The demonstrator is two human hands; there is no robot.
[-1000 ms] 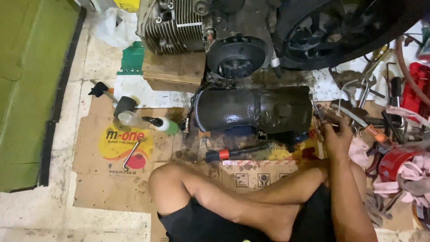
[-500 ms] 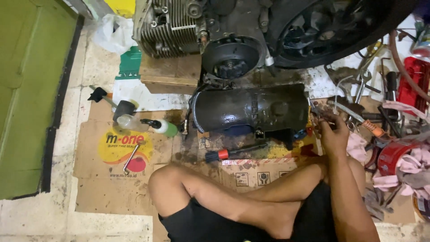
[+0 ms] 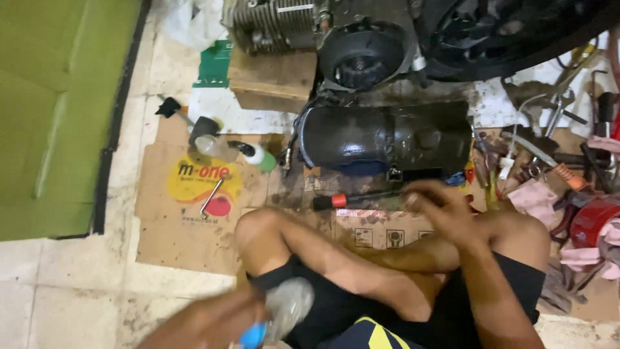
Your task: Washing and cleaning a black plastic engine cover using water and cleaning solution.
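I sit cross-legged on the floor in black shorts. Low in the view, my left hand [image 3: 206, 323] is closed around a clear plastic bottle [image 3: 287, 307] with a blue cap; both are blurred. My right hand [image 3: 442, 208] hovers over my knee with its fingers loosely curled. It is just right of a screwdriver [image 3: 352, 199] with a red and black handle that lies on the cardboard [image 3: 181, 239]. Whether the right hand holds anything is unclear. A black engine cover [image 3: 387, 137] lies just beyond it.
A finned engine [image 3: 278, 22] rests on a wooden block [image 3: 271, 81], with a black wheel [image 3: 516, 29] beside it. Several tools [image 3: 549, 145] and pink rags [image 3: 536, 197] crowd the right. A bent hex key [image 3: 212, 196] and small bottles [image 3: 255, 155] lie left. Far left stands a green panel [image 3: 58, 110].
My right hand has moved left from the tool pile to above my knee near the screwdriver. My left hand has come into view at the bottom with the bottle.
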